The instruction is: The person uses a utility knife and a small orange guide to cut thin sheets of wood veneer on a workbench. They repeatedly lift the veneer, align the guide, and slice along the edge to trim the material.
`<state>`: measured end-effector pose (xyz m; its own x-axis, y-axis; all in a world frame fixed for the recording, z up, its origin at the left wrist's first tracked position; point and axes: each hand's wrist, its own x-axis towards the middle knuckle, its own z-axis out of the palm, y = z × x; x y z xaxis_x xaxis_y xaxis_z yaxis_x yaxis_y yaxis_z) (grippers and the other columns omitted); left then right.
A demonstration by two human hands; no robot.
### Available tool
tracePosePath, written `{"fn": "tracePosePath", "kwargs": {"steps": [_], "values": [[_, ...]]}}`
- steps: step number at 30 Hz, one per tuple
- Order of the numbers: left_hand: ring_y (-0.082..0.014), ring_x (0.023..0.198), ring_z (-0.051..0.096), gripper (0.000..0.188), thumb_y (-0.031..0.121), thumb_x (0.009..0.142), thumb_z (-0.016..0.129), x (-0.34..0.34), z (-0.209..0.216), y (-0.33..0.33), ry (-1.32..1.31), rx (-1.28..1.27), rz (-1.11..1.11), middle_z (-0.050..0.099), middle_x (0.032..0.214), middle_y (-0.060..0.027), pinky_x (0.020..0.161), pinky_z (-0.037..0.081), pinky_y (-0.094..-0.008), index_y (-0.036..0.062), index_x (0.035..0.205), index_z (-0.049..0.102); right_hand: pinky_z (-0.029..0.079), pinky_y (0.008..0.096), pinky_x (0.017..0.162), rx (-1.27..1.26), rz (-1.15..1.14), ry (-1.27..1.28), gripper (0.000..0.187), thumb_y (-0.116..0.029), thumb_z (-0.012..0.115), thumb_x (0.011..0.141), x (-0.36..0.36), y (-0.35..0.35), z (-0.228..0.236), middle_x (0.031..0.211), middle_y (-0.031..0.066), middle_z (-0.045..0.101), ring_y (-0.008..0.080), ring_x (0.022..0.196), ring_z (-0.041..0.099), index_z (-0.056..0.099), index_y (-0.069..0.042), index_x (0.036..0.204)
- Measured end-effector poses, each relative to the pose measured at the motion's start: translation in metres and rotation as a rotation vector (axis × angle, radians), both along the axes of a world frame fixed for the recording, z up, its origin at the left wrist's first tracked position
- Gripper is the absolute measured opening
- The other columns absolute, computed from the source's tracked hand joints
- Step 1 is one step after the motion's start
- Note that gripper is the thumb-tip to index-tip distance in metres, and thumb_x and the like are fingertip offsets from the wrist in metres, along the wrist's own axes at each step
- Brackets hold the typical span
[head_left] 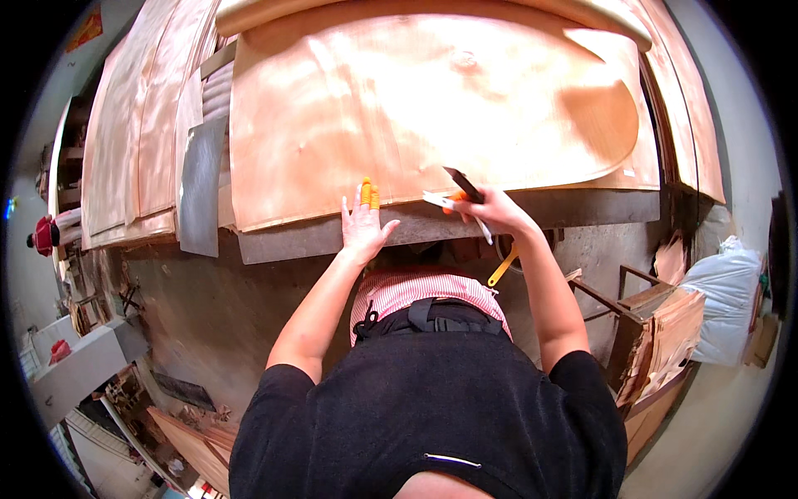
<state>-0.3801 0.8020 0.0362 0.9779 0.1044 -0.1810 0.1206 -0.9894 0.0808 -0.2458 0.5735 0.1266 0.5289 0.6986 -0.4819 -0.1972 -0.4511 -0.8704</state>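
A large pale wood veneer sheet (349, 108) lies on the table in front of me, its near edge over a grey metal strip (299, 242). My left hand (364, 226) rests at that edge, fingers spread and pointing away, with yellow finger covers on two of them. To its right, my right hand (496, 211) is closed round a dark, flat tool (464, 185) whose exact kind I cannot make out. A white piece (437, 200) juts out by the same fingers, near orange finger covers. The right fingertips are partly hidden.
A rolled veneer (274, 12) lies along the far side. Stacked sheets (133, 125) stand left, beside a grey metal plate (202, 187). A yellow-handled item (502, 266) sits below the table edge. At right are a wooden rack of offcuts (657, 341) and a white sack (723, 299).
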Motion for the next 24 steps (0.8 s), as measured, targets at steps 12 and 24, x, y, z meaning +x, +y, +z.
{"fn": "tracePosePath", "kwargs": {"steps": [12, 24], "values": [[-0.0283, 0.125, 0.019, 0.074, 0.046, 0.077, 0.049, -0.01, 0.003, -0.019, -0.188, -0.252, 0.064, 0.022, 0.133, -0.0186, 0.101, 0.011, -0.0461, -0.0019, 0.127, 0.025, 0.038, 0.022, 0.052, -0.104, -0.022, 0.073, 0.019, -0.021, 0.062, 0.076, 0.035, 0.068, -0.094, 0.059, -0.0003, 0.052, 0.0072, 0.054, 0.047, 0.058, -0.003, 0.072], [-0.0261, 0.127, 0.016, 0.077, 0.051, 0.077, 0.045, 0.022, -0.002, -0.041, -0.101, -0.199, -0.03, 0.02, 0.135, -0.0171, 0.102, 0.005, -0.0451, 0.0003, 0.13, 0.02, 0.038, 0.0234, 0.049, -0.211, -0.029, 0.022, 0.021, -0.023, 0.062, 0.074, 0.035, 0.074, -0.08, 0.058, 0.0009, 0.055, 0.0079, 0.051, 0.048, 0.057, -0.003, 0.069]]}}
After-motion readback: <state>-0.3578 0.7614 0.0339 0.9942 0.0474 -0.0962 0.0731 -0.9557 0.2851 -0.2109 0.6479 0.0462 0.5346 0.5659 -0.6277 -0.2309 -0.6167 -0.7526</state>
